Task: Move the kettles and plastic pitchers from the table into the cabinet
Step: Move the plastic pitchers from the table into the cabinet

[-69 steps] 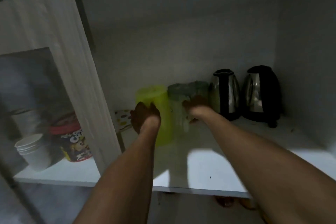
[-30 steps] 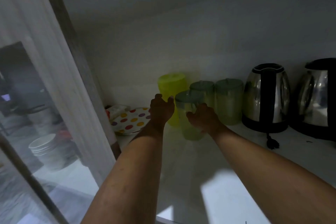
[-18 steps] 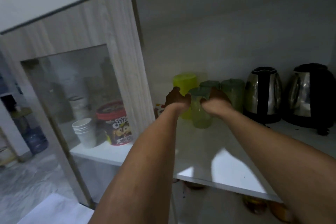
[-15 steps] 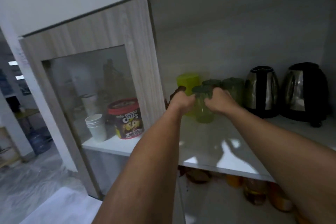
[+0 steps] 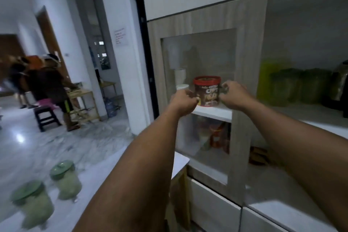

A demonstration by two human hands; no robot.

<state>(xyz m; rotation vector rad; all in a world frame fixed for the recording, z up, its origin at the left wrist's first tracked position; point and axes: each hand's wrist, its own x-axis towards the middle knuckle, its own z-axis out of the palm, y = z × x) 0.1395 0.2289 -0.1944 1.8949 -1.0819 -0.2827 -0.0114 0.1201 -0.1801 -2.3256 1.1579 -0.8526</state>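
Two plastic pitchers with green lids, one (image 5: 66,180) behind the other (image 5: 32,203), stand on the white table (image 5: 105,171) at the lower left, blurred. Inside the open cabinet, on its shelf (image 5: 310,117), a yellow-green pitcher (image 5: 267,79) and two green pitchers (image 5: 282,86) (image 5: 314,84) stand in a row. A steel kettle (image 5: 339,88) is cut off by the right edge. My left hand (image 5: 185,99) and my right hand (image 5: 233,96) hang in the air before the cabinet's glass door, fingers curled, holding nothing.
Behind the glass door (image 5: 199,81) are a red-lidded cereal tub (image 5: 207,90) and paper cups (image 5: 181,86). Far left, people (image 5: 47,84) stand by a dark stool (image 5: 46,117) and a wooden rack (image 5: 82,103) on the marble floor.
Both hands have let go of the green pitcher and pulled back out of the cabinet. The view has swung left, bringing the table and its two pitchers into sight.
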